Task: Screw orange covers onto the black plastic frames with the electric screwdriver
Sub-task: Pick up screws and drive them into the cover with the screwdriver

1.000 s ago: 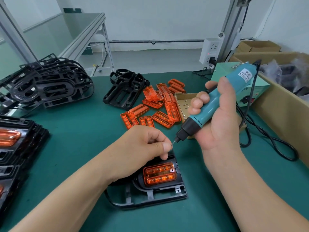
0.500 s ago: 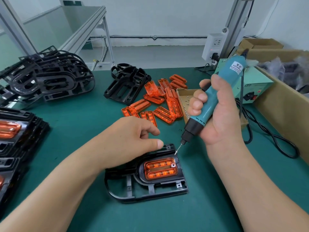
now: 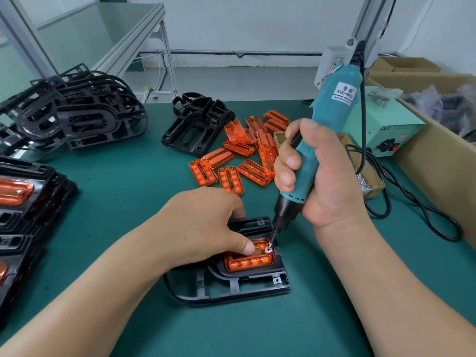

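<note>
The screwdriver [image 3: 316,150], gripped in the right hand [image 3: 327,176], has been lowered until its bit meets the screw [image 3: 268,249] on the orange cover [image 3: 253,262], now pinned by the left hand [image 3: 206,228] in the black frame [image 3: 231,284] on the bench [image 3: 128,202], so driving can begin.

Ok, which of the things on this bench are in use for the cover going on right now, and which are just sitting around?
In use:
right hand gripping the electric screwdriver
left hand pressing the orange cover
black frame under it
screw at the bit

Lying about:
loose orange covers
spare frames
frame stack
finished stack
screw box
power supply
</note>
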### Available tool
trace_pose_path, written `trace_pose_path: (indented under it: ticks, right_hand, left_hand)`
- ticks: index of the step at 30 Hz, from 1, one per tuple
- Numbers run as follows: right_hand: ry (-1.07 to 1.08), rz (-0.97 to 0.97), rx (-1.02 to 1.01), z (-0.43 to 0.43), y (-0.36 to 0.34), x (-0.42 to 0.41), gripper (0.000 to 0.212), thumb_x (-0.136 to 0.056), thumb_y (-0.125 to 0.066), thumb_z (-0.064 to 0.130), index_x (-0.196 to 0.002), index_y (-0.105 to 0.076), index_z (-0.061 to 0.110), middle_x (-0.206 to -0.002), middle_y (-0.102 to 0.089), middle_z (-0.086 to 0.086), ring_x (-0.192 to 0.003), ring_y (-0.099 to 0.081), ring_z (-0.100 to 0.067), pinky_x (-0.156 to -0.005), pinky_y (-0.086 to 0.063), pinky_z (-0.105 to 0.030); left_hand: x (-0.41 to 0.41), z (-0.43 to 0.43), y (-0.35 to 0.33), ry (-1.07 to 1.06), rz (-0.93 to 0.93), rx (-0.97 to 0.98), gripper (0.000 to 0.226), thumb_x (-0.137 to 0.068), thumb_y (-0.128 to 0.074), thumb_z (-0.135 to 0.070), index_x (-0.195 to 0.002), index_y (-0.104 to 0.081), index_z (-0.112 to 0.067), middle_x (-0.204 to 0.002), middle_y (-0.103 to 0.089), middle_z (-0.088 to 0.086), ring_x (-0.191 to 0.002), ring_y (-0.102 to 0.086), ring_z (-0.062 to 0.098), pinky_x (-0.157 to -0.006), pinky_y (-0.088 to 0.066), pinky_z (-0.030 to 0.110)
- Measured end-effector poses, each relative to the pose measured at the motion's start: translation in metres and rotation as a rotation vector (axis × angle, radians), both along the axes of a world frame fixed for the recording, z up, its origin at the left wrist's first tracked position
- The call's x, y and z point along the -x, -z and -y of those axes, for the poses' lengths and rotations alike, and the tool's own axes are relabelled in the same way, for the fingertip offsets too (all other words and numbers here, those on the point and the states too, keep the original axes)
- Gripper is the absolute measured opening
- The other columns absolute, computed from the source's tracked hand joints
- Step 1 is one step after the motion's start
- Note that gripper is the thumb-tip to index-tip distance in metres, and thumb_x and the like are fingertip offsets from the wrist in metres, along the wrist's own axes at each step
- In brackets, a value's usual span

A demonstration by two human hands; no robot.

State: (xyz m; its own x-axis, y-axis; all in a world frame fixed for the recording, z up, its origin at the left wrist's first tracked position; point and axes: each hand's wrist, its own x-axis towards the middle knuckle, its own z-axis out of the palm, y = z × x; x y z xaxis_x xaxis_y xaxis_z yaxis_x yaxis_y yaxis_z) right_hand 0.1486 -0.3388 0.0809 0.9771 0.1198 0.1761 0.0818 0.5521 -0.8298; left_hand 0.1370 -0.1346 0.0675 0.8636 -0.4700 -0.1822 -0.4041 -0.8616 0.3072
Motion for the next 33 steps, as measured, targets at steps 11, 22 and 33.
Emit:
trace_pose_path:
  ticks: [11,22,33]
  right_hand:
    - [-0.207,0.294,0.118,-0.007,-0.01,0.016,0.035,-0.087,-0.08,0.039,-0.094,-0.062,0.01,-0.059,-0.052,-0.003,-0.041,-0.053,-0.02,-0.048,-0.044,-0.022]
    - [-0.248,0.295,0.167,-0.008,-0.008,0.019,0.025,-0.089,-0.062,0.014,-0.073,-0.043,0.007,-0.057,-0.047,0.0,-0.04,-0.05,-0.02,-0.048,-0.042,-0.021]
    - [-0.368,0.285,0.114,-0.01,-0.006,0.019,0.034,-0.087,-0.082,0.035,-0.098,-0.066,0.008,-0.058,-0.049,-0.001,-0.041,-0.052,-0.018,-0.05,-0.044,-0.021]
  left_hand:
    - [-0.001,0.002,0.0,-0.037,-0.063,0.01,0.058,-0.071,-0.079,-0.073,-0.116,-0.062,-0.04,-0.095,-0.058,-0.021,-0.093,-0.056,0.005,-0.071,-0.042,0.024]
    - [-0.001,0.004,-0.001,-0.048,-0.089,-0.002,0.058,-0.072,-0.08,-0.071,-0.116,-0.062,-0.038,-0.11,-0.068,-0.016,-0.107,-0.064,0.011,-0.093,-0.054,0.04]
    - [-0.001,0.005,-0.002,-0.025,-0.081,-0.01,0.052,-0.074,-0.078,-0.07,-0.111,-0.059,-0.039,-0.096,-0.063,-0.016,-0.092,-0.059,0.007,-0.077,-0.048,0.03]
